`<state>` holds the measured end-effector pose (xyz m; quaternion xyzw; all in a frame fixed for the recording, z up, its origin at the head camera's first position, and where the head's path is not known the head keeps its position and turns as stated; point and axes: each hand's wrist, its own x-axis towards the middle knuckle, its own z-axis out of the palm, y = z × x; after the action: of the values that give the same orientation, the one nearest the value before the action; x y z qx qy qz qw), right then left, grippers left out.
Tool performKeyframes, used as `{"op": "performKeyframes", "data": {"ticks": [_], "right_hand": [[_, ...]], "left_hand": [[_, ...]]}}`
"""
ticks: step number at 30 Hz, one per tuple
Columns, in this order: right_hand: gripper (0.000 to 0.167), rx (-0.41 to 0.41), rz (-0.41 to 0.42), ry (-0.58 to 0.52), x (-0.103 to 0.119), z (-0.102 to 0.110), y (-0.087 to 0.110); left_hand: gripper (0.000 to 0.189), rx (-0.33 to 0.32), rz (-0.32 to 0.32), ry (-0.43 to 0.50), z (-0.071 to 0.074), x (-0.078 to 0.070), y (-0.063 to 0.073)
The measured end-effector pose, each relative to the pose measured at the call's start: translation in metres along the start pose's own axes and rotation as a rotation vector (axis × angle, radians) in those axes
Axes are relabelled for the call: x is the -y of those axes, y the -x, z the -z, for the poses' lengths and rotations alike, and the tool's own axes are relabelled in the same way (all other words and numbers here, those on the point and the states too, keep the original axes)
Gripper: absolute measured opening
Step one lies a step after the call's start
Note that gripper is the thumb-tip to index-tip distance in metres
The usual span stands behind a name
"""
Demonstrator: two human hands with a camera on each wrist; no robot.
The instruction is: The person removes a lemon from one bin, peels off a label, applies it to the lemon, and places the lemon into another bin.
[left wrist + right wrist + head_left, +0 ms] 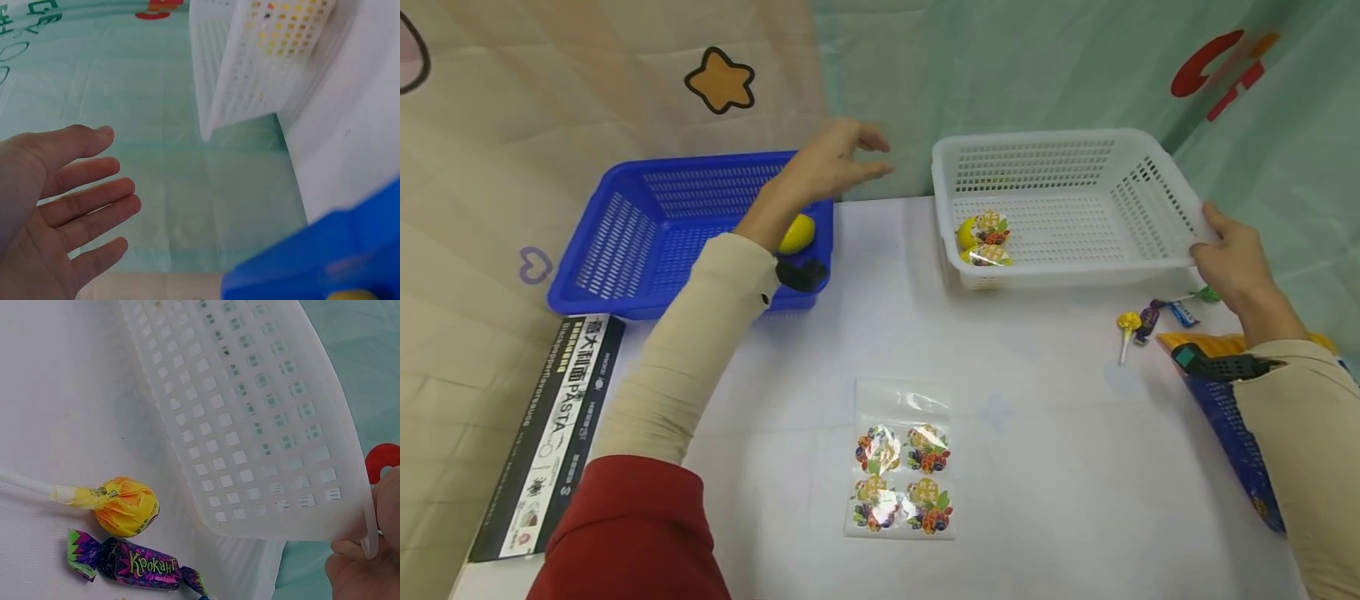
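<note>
My left hand [838, 158] hangs in the air above the back right corner of the blue basket [617, 242], its fingers relaxed and holding nothing. In the left wrist view the thumb and fingers of the left hand [75, 200] stand apart. A yellow lemon [796, 234] lies in the blue basket, partly hidden by the left wrist. My right hand [1236, 258] grips the right rim of the white basket [1052, 225], thumb on top. Two yellow pieces with fruit stickers [987, 228] lie at that basket's left end. The right wrist view shows fingers [359, 569] at the rim.
A sheet of fruit stickers [902, 400] lies mid-table. Near the right hand are a yellow lollipop [1127, 323], a purple wrapped candy [1148, 323], a blue wrapped candy [1184, 314] and a blue-yellow bag [1232, 442]. A black pasta box [550, 433] lies at the left edge.
</note>
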<state>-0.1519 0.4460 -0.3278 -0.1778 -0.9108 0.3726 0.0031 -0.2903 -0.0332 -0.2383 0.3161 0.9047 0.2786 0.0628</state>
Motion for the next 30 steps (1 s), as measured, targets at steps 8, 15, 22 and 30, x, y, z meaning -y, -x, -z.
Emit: {"op": "performKeyframes", "data": {"ticks": [8, 15, 22, 30], "right_hand": [[0.063, 0.0, -0.008, -0.009, -0.008, 0.002, -0.001], [0.063, -0.014, -0.026, -0.015, -0.016, 0.002, 0.0], [0.063, -0.039, -0.031, -0.002, -0.015, 0.0, 0.001], [0.061, -0.045, -0.005, 0.005, -0.007, -0.003, 0.002]], "left_hand": [[0.035, -0.013, 0.145, 0.046, 0.03, 0.058, 0.025], [0.028, 0.095, 0.212, -0.028, 0.026, 0.096, 0.033], [0.027, 0.248, 0.317, -0.047, 0.021, 0.112, 0.031], [0.035, 0.38, 0.367, -0.03, 0.017, 0.116, 0.026]]}}
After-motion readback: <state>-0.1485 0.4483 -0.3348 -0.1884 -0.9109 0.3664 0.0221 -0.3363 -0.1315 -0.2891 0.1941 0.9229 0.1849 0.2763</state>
